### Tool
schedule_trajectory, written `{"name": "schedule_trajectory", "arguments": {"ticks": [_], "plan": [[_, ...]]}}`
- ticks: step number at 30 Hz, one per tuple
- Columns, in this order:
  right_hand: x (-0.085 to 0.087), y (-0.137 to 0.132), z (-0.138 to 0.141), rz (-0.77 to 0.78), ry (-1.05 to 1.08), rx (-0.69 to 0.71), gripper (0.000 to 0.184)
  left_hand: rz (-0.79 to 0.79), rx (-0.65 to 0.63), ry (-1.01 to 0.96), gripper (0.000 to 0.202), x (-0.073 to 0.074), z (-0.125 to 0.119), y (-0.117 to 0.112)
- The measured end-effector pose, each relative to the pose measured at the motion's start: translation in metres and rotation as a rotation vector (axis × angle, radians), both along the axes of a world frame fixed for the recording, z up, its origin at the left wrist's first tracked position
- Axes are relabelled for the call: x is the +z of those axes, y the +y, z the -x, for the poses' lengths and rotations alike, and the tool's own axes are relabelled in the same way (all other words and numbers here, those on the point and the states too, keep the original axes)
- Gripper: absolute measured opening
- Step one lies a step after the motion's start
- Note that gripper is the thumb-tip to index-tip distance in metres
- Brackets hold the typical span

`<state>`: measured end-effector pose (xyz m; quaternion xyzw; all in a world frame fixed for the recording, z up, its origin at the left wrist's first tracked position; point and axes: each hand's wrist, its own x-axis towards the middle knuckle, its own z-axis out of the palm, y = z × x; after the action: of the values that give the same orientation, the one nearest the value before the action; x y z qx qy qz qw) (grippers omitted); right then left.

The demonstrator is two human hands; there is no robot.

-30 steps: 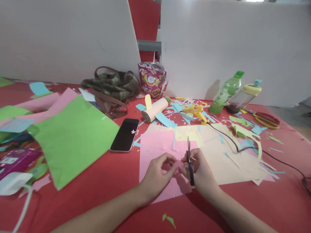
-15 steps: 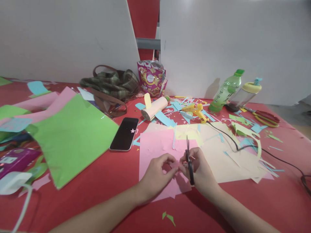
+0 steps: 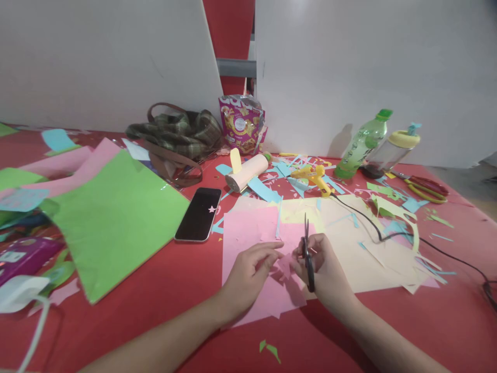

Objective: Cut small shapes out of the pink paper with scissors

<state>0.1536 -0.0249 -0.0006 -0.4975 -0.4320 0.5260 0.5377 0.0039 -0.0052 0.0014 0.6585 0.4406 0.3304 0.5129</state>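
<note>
My right hand grips small black scissors, blades pointing up and away from me. My left hand reaches toward it with fingers stretched out, their tips by a small pink paper cutout that sits between both hands. I cannot tell which hand holds the cutout. Both hands hover over a pink paper sheet on the red table.
A green sheet and a black phone lie to the left. A cream sheet, yellow glue gun with black cord, paper roll, green bottle, red scissors, plaid bag and paper scraps lie beyond.
My left fingers have gone from a pinch on the pink cutout to stretched out. The right hand and scissors shifted slightly right and away.
</note>
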Motion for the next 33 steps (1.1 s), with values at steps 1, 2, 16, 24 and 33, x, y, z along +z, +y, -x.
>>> {"name": "schedule_trajectory", "arguments": {"ticks": [1,2,16,24,33], "plan": [[0.000,0.000,0.000,0.006,0.004,-0.004,0.036,-0.031,0.014,0.019,0.024,0.000,0.001,0.001],[0.001,0.000,0.000,0.011,0.007,-0.001,0.036,-0.044,0.022,0.032,0.023,-0.001,0.002,0.001],[-0.004,-0.002,-0.001,-0.002,0.060,0.030,0.036,0.150,0.137,0.027,0.011,0.002,0.001,0.001],[-0.005,-0.002,-0.001,0.017,0.055,0.029,0.037,0.103,0.044,0.011,0.017,-0.007,0.003,0.000],[-0.005,-0.004,-0.002,0.018,0.022,0.042,0.037,-0.144,-0.037,0.045,0.029,-0.008,0.004,0.001]]}}
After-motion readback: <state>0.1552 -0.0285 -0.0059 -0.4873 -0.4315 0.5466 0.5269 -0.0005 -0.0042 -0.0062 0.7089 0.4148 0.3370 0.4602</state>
